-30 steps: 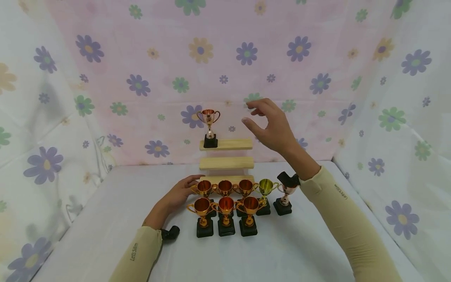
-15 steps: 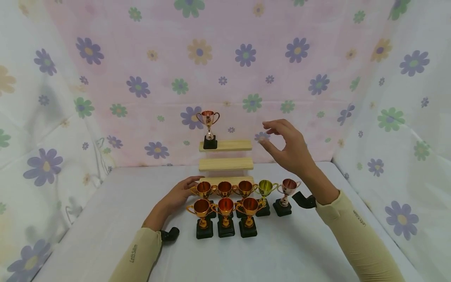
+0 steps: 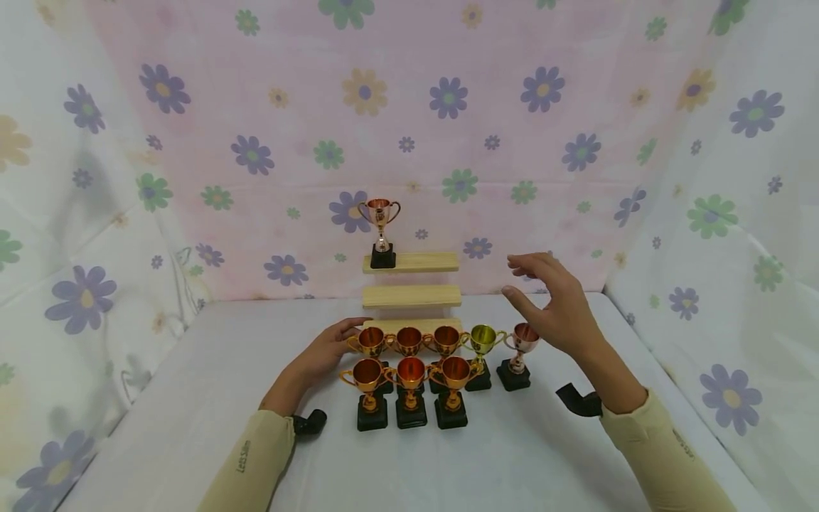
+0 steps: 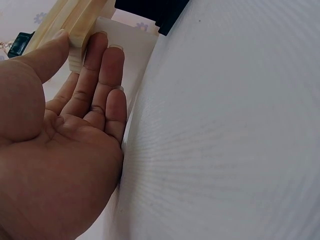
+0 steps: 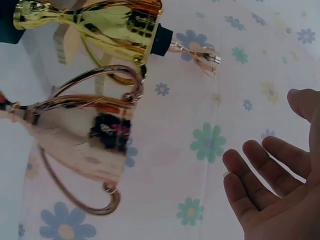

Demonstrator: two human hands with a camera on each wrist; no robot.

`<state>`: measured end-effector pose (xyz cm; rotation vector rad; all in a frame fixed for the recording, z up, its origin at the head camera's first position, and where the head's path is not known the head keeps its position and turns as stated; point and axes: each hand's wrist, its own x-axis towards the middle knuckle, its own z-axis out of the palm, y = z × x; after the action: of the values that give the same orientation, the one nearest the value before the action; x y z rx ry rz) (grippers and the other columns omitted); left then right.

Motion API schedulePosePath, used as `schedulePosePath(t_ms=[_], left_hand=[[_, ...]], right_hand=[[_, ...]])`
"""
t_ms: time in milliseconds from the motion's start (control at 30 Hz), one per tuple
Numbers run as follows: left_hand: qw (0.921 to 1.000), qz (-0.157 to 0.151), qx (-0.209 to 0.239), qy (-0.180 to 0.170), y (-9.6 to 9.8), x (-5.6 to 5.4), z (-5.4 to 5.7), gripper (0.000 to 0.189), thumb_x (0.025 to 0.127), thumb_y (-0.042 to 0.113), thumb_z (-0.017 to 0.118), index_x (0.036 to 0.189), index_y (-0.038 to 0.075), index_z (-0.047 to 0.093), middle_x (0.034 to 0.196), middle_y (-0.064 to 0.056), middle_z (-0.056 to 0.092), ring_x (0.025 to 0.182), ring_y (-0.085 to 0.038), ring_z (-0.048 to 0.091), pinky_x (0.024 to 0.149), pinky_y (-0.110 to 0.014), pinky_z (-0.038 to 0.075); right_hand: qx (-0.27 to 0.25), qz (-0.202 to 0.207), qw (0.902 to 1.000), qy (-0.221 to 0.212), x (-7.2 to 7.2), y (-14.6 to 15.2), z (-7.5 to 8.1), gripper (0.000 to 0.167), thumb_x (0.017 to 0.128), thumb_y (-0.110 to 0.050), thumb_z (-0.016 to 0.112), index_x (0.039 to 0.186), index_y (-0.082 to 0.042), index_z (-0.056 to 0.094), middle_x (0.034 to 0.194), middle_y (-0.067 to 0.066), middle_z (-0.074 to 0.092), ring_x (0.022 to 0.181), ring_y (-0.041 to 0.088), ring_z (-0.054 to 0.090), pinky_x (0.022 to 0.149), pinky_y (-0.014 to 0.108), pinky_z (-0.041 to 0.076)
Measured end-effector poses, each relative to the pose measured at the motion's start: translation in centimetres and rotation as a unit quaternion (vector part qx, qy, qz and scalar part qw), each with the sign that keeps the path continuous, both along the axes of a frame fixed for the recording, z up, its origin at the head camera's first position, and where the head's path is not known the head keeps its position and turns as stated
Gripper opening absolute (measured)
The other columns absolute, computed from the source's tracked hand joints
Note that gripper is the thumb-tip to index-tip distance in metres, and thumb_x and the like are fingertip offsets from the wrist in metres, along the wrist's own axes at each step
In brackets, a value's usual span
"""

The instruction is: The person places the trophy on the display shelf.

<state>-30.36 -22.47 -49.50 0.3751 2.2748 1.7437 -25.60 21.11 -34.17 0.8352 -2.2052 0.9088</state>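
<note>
My left hand point(image 3: 323, 352) holds the left end of a three-step wooden shelf point(image 3: 412, 296). In the left wrist view its thumb and fingers lie on either side of a board end point(image 4: 84, 22). My right hand point(image 3: 558, 309) hovers with nothing in it, fingers loosely bent, thumb apart. Just below and left of it stands a rose-gold trophy cup point(image 3: 514, 368) on a black base. Beside that is a yellow-gold trophy cup point(image 3: 483, 341). Another rose-gold trophy cup point(image 3: 379, 213) stands upright at the left end of the top step.
Several orange-gold trophy cups point(image 3: 410, 373) stand in two rows before the shelf, partly hiding its lowest step. White cloth covers the table point(image 3: 192, 398). A flowered curtain point(image 3: 409, 107) closes off the back and sides.
My right hand has come away from the shelf's top, moving down and to the right toward the right-hand rose-gold trophy cup. The left hand and the cups keep their places.
</note>
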Motion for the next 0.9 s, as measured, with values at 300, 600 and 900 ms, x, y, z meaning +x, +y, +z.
schedulePosePath(t_ms=[300, 600, 900], left_hand=[[0.9999, -0.007, 0.006, 0.005, -0.1, -0.2, -0.1, 0.052, 0.109, 0.012, 0.056, 0.160, 0.012, 0.046, 0.129, -0.012, 0.069, 0.126, -0.026, 0.062, 0.123, -0.059, 0.027], [0.9999, -0.007, 0.012, 0.000, -0.1, -0.1, -0.1, 0.051, 0.110, 0.012, 0.054, 0.160, 0.012, 0.045, 0.130, -0.012, 0.069, 0.127, -0.026, 0.061, 0.124, -0.058, 0.026], [0.9999, -0.006, 0.009, 0.003, -0.1, 0.0, 0.1, 0.051, 0.110, 0.014, 0.055, 0.160, 0.012, 0.045, 0.129, -0.012, 0.069, 0.127, -0.027, 0.061, 0.124, -0.058, 0.026]], right_hand=[[0.016, 0.011, 0.9997, -0.017, 0.8, 2.8, -2.8, 0.058, 0.091, -0.003, 0.081, 0.146, -0.012, 0.064, 0.131, 0.007, 0.068, 0.118, 0.024, 0.063, 0.104, 0.019, 0.043], [0.049, 0.047, 0.9971, -0.035, 0.7, 4.4, -4.5, 0.064, 0.088, -0.001, 0.084, 0.147, -0.012, 0.061, 0.136, 0.006, 0.065, 0.121, 0.022, 0.061, 0.104, 0.019, 0.043], [0.117, 0.063, 0.9886, -0.071, 0.1, 5.5, -5.0, 0.068, 0.085, -0.012, 0.090, 0.147, -0.015, 0.061, 0.145, 0.000, 0.060, 0.127, 0.020, 0.059, 0.099, 0.029, 0.052]])
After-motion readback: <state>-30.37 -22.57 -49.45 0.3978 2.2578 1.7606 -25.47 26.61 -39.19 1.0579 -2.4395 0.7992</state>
